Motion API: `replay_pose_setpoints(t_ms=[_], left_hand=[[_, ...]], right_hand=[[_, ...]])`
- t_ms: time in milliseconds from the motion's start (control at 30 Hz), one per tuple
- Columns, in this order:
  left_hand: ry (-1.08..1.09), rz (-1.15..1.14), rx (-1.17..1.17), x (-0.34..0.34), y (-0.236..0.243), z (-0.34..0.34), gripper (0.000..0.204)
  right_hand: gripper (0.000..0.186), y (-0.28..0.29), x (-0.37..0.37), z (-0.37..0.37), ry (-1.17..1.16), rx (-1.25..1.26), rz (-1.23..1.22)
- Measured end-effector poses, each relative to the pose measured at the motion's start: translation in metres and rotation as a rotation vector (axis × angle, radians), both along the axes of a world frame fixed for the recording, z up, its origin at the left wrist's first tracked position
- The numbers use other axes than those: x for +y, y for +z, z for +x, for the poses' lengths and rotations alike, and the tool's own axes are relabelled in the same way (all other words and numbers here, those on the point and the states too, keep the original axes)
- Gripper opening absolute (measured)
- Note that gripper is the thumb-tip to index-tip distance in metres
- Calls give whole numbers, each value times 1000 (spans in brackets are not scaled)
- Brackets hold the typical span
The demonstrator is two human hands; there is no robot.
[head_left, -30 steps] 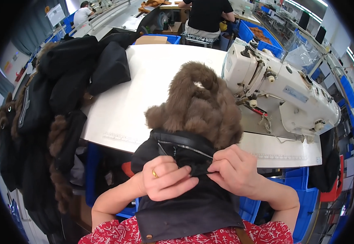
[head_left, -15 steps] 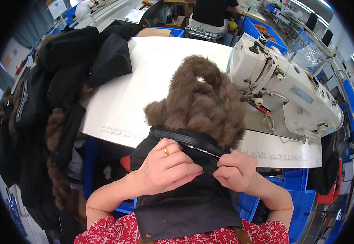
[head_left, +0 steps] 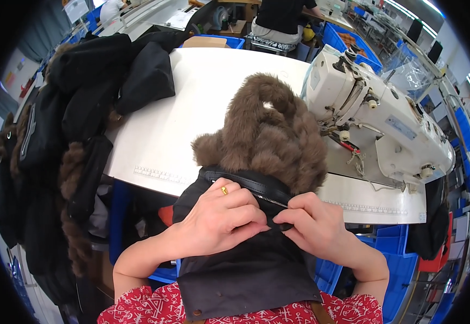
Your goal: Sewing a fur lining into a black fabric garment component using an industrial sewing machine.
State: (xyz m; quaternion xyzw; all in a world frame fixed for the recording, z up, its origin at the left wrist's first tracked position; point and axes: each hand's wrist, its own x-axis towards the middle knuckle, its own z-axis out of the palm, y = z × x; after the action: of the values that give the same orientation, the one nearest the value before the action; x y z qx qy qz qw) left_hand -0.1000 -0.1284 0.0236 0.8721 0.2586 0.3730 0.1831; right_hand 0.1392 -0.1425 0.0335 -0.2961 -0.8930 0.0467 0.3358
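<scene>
A black garment point(head_left: 192, 191) with a thick brown fur lining point(head_left: 270, 137) lies over the table's front edge and down toward my lap. Along its upper border runs a zipper point(head_left: 270, 200) with silvery teeth beside a smooth black band. My left hand point(head_left: 225, 216), with a gold ring, is closed on the black fabric just below the zipper. Close by on the right, my right hand point(head_left: 316, 221) pinches the fabric at the zipper's right end. The fingertips of both hands almost meet, and the cloth between them is bunched.
A white sewing machine point(head_left: 378, 116) stands on the right of the white table point(head_left: 192, 86). Black fur-trimmed garments point(head_left: 92, 81) are heaped at the left. Blue bins point(head_left: 397, 259) sit below on the right. Another person point(head_left: 281, 21) sits beyond the table.
My right hand has turned and shifted slightly left, its fingers now pinching a fold of the fabric. My left hand has moved up a little. The fur has barely moved.
</scene>
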Motion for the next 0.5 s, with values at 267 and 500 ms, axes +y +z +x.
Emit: replay_pose_setpoints(t_ms=[267,500], left_hand=[[-32,126,45,2,-7,1,20],[11,371,-64,-2,-20,-1,27]], right_hand=[[30,-3,-4,-3,-40,-86,111],[21,-38,4,4,51,100,341]])
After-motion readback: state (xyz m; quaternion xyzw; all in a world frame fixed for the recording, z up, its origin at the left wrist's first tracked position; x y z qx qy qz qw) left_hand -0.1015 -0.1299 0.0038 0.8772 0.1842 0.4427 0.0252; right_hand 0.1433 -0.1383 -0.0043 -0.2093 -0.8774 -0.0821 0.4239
